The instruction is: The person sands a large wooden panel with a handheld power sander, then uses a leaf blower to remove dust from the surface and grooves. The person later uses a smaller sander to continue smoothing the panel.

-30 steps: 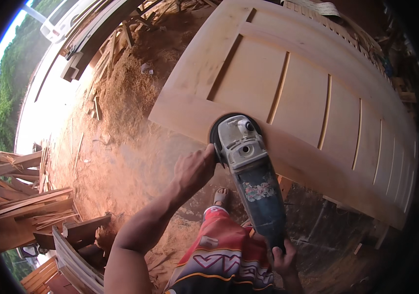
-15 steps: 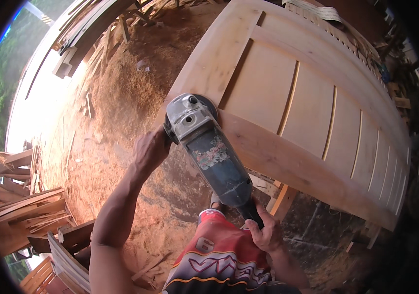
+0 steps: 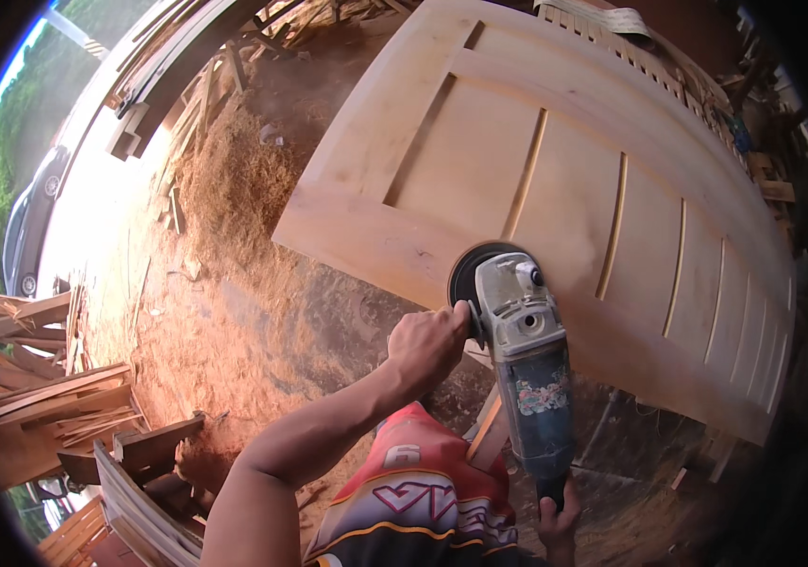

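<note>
My left hand (image 3: 427, 342) is closed on the side handle at the head of an angle grinder (image 3: 536, 416), which has a dark round pad (image 3: 468, 266). My right hand (image 3: 556, 518) grips the tool's black rear handle near the lower edge of the picture. The pad rests on the near rail of a pale wooden panelled door (image 3: 366, 142), which lies raised and has several long grooves between its panels. Whatever is under the pad is hidden. Below the tool shows my red patterned clothing (image 3: 404, 491).
Wood shavings (image 3: 234, 180) and dust cover the ground left of the door. Stacked offcuts (image 3: 50, 406) lie at lower left, and timber (image 3: 172, 71) at upper left. A wooden support (image 3: 487, 425) stands under the door's near edge. A car (image 3: 35, 222) and greenery show beyond the bright area.
A second ago the grinder was slightly further left; it swung to the door's left end half a second ago and has since moved back right along the near rail, both hands holding it.
</note>
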The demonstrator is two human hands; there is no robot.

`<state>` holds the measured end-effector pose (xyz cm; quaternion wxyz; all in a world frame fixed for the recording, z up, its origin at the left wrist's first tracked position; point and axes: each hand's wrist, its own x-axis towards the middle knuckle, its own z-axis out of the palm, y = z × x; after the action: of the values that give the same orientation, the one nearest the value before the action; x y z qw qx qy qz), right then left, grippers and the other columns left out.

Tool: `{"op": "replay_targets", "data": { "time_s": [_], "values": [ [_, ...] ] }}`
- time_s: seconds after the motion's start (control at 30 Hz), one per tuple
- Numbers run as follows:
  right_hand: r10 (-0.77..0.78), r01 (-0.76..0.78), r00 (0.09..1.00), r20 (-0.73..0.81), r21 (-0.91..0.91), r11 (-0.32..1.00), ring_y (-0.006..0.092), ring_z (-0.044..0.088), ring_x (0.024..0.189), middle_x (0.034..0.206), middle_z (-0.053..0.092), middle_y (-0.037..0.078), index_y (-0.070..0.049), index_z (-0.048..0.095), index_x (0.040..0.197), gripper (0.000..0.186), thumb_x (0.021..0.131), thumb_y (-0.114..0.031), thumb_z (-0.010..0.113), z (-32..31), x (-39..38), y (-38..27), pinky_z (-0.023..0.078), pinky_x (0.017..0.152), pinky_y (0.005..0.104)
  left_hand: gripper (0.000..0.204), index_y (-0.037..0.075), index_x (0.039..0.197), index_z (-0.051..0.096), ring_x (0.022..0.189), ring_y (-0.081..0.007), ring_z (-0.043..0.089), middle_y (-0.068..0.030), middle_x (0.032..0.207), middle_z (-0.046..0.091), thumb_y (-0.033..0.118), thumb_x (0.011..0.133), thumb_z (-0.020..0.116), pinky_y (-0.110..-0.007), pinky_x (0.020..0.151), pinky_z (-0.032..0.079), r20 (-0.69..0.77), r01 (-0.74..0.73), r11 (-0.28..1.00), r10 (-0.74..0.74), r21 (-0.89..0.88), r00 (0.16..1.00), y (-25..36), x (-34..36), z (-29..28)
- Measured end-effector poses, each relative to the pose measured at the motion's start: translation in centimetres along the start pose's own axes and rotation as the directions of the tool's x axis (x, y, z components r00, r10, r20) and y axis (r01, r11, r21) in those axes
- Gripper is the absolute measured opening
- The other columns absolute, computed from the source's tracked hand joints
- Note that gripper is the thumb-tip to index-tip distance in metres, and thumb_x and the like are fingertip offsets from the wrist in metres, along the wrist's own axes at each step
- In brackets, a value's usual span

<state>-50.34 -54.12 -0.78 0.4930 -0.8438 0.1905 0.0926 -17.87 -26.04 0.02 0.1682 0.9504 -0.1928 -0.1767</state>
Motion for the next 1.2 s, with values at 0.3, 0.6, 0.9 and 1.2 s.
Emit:
{"op": "replay_targets", "data": {
  "time_s": [0.3,0.6,0.9,1.2],
  "values": [
    [0.221,-0.185,0.919,-0.325,0.139,0.973,0.0388,0.056,0.132,0.144,0.058,0.026,0.009,0.052,0.147,0.065,0.106,-0.04,0.058,-6.1,-9.1,7.8,0.041,0.112,0.0424,0.011,0.004,0.103,0.058,0.085,-0.0291,0.075,-0.0125,0.091,0.072,0.014,0.098,0.057,-0.042,0.07,0.058,-0.007,-0.372,0.928,0.372,0.0,0.928,17.9,4.9,9.6],
    [0.361,-0.334,0.853,-0.378,0.137,0.932,0.0455,0.054,0.134,0.148,0.053,0.035,0.016,0.051,0.143,0.06,0.107,-0.032,0.06,-5.0,-9.4,6.0,0.041,0.115,0.0459,0.029,0.003,0.12,0.055,0.096,-0.0259,0.071,-0.0102,0.101,0.067,0.018,0.096,0.058,-0.038,0.081,0.055,-0.105,-0.565,0.82,0.572,0.087,0.814,20.1,6.6,11.4],
    [0.092,-0.088,0.996,-0.015,0.173,0.981,0.0158,0.064,0.071,0.089,0.065,0.008,0.006,0.049,0.148,0.069,0.101,-0.044,0.058,5.2,0.1,-0.6,0.05,0.064,0.0318,0.021,0.003,0.108,0.053,0.081,-0.0363,0.074,-0.0178,0.089,0.071,0.023,0.103,0.056,-0.048,0.067,0.058,-0.087,-0.188,0.982,0.188,0.009,0.978,-3.5,1.2,-1.4],
    [-0.277,0.246,0.911,0.304,0.138,0.959,0.0475,0.066,0.12,0.13,0.065,0.034,0.003,0.051,0.15,0.057,0.103,-0.028,0.063,16.4,14.5,-17.9,0.054,0.098,0.0458,0.024,0.008,0.105,0.06,0.069,-0.0393,0.07,-0.0185,0.075,0.07,0.029,0.099,0.069,-0.051,0.059,0.053,-0.288,0.123,0.991,-0.102,0.058,0.952,-25.6,-2.2,-10.5]
  ]
}}
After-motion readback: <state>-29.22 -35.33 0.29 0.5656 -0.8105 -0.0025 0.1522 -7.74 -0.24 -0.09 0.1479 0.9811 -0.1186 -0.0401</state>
